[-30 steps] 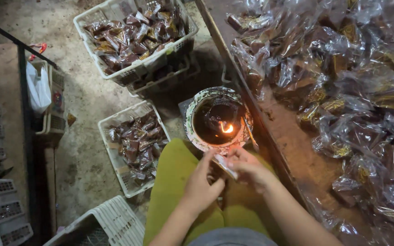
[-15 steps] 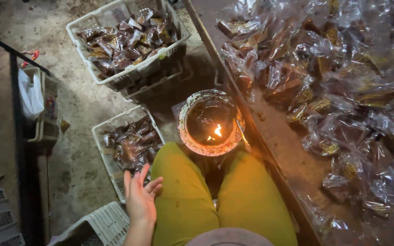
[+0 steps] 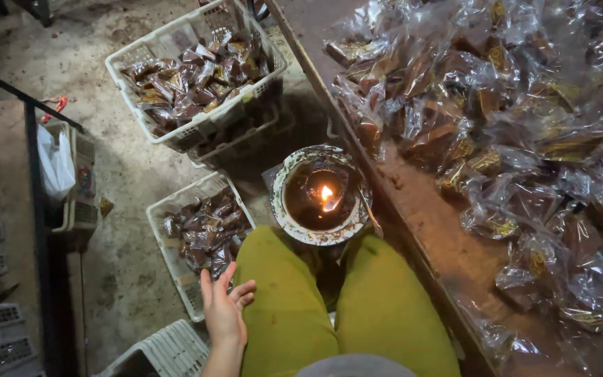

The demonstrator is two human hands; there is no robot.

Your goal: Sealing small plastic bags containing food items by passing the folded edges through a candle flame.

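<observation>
Dim concrete floor is showing underfoot. Your left hand [image 3: 223, 313] is hovering open, empty, beside the near basket [image 3: 176, 260] of wrapped sweets [image 3: 207, 230]; right hand out of view. Packets probably light, crinkly, slippery: pinch the wrapper ends.

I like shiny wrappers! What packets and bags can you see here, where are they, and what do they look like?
Clear packets: heaped on the wooden table at right, crinkly see-through wrap, brown and gold inside.
Small basket: white, on the floor by the open left hand, holds dark brown wrapped packets.
Big basket: white, farther up the floor, full of similar brown packets.
White plastic bag: hangs at far left, soft and crumpled.
No screens or signs.
</observation>
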